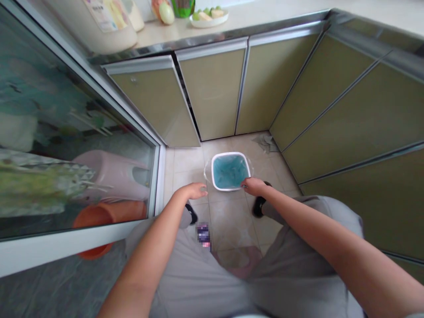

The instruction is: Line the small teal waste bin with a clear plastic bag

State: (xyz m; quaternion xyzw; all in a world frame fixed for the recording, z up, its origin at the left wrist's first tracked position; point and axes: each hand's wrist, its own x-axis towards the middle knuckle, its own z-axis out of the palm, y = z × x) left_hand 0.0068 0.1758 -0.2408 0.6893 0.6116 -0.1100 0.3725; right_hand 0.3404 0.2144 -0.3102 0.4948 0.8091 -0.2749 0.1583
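A pale-rimmed bin (pixel 229 153) with a blue-green inside stands upright on the tiled floor (pixel 228 216), between the person's feet and the far cupboards. From where I stand, the step in hand looks like handling its rim: the right hand (pixel 255 186) seems to pinch the near right corner, though I can't tell whether it has rim or clear film. The left hand (pixel 195 191) is released and holds nothing, fingers curled loosely, just beside the near left corner. A matching grip there would call for reaching slightly right. Clear loops show at both sides; inside I make out creases, nothing certain. On the far table (pixel 281 14), a plate (pixel 208 24) carries pale and green pieces.
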